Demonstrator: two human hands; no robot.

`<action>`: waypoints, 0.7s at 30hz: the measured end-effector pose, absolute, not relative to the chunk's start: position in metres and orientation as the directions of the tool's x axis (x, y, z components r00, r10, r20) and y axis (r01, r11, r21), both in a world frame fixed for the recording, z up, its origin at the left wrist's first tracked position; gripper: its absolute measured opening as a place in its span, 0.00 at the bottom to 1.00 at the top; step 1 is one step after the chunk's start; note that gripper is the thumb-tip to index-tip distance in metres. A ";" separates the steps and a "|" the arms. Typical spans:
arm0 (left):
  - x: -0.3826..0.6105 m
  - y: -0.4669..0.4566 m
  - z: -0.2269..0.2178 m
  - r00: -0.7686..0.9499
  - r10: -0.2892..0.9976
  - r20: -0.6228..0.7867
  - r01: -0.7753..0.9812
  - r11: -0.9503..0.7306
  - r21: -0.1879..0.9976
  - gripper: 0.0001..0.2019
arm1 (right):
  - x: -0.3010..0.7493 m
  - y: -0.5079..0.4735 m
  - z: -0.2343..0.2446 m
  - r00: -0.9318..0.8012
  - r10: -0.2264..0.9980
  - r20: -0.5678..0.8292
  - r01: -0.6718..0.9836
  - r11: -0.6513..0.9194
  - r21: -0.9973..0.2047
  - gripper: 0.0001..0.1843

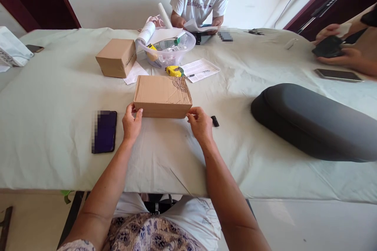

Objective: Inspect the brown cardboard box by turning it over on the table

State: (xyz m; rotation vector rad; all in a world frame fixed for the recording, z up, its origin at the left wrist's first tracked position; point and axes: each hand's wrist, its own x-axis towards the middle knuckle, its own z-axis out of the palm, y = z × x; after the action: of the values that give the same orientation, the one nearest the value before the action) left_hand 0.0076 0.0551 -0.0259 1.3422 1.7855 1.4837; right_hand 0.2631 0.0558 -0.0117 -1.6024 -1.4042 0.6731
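Note:
A closed brown cardboard box (161, 94) with dark scribbles on its top right lies on the cloth-covered table in front of me. My left hand (132, 123) grips its near left corner, thumb on the front face. At the near right corner, my right hand (200, 124) pinches the box's edge with thumb and bent fingers. A small black object (215, 121) lies just right of my right hand. To the left of my left hand is a dark phone (104, 131).
Beyond the box are a yellow tape measure (174, 71), a printed sheet (203, 70), a second cardboard box (115, 59) and a plastic basin (188, 45) of bottles and rolls. A dark grey case (318, 121) lies right. A person (200, 4) holds papers opposite; another person's hands (344, 53) are at right.

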 end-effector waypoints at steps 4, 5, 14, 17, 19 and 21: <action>0.007 0.055 -0.020 -0.390 0.896 0.211 0.462 -0.008 0.887 0.18 | 0.263 0.056 -0.014 0.213 0.971 0.111 0.551 -0.025 -0.834 0.07; 0.007 0.054 -0.019 -0.383 0.901 0.204 0.494 0.013 0.869 0.19 | 0.263 0.056 -0.015 0.216 0.970 0.112 0.561 -0.029 -0.827 0.07; 0.014 0.047 -0.014 -0.332 0.928 0.167 0.841 0.211 0.499 0.07 | 0.258 0.053 -0.013 0.230 0.971 0.068 0.539 -0.069 -0.840 0.06; 0.014 0.045 -0.013 -0.316 0.935 0.164 0.880 0.223 0.420 0.06 | 0.257 0.054 -0.014 0.236 0.971 0.038 0.547 -0.101 -0.831 0.05; 0.014 0.045 -0.014 -0.301 0.937 0.175 0.893 0.212 0.398 0.05 | 0.256 0.056 -0.016 0.229 0.973 -0.013 0.579 -0.147 -0.802 0.04; 0.013 0.045 -0.017 -0.290 0.937 0.193 0.895 0.195 0.402 0.04 | 0.256 0.057 -0.019 0.222 0.974 -0.050 0.614 -0.179 -0.769 0.03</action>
State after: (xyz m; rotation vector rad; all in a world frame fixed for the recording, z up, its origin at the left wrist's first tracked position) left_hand 0.0130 0.0453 -0.0165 1.8108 2.3527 0.6830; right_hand 0.2561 0.0569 -0.0186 -1.8782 -1.4628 0.7444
